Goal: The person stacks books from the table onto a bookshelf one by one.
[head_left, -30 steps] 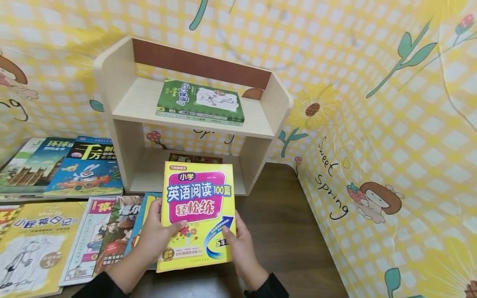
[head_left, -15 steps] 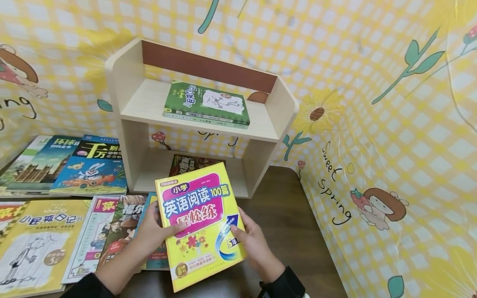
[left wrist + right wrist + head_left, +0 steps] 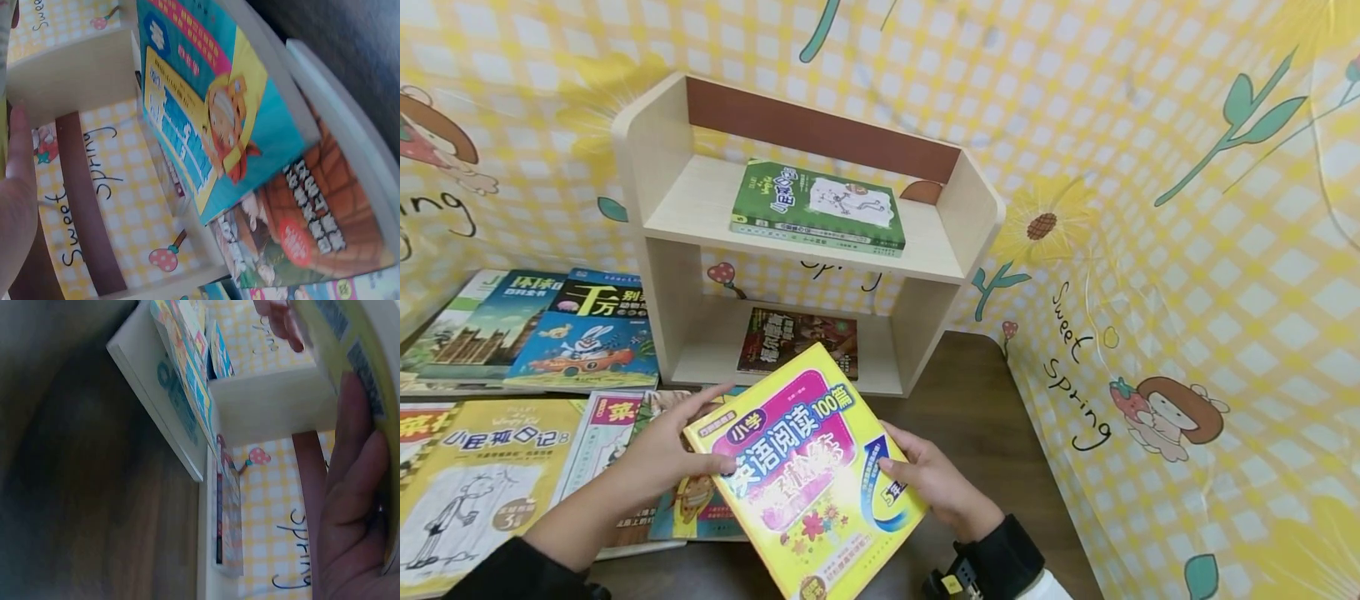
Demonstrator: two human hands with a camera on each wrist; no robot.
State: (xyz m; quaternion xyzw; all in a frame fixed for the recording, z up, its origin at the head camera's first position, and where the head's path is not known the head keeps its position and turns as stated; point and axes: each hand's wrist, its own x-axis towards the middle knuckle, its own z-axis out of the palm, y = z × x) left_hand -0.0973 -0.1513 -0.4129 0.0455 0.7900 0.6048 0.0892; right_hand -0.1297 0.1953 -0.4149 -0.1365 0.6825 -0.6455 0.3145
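Note:
A yellow book with a pink title panel is held tilted in front of the shelf, its cover facing up. My left hand grips its left edge, the thumb lying on the cover. At the right edge my right hand pinches it, thumb on top; in the right wrist view the right fingers spread beneath the book's back. On the lower shelf lies a dark brown book, partly overlapped by the yellow one. Two stacked green books rest flat on the upper shelf.
A small pale wooden bookshelf stands on the dark table against a yellow checked cloth. Several books cover the table at left, among them a tan book, a blue rabbit book and a teal book.
The yellow book has turned, its top leaning left, and dropped lower. Both hands still hold it; the left hand has moved left, the right hand right. More of the brown book shows.

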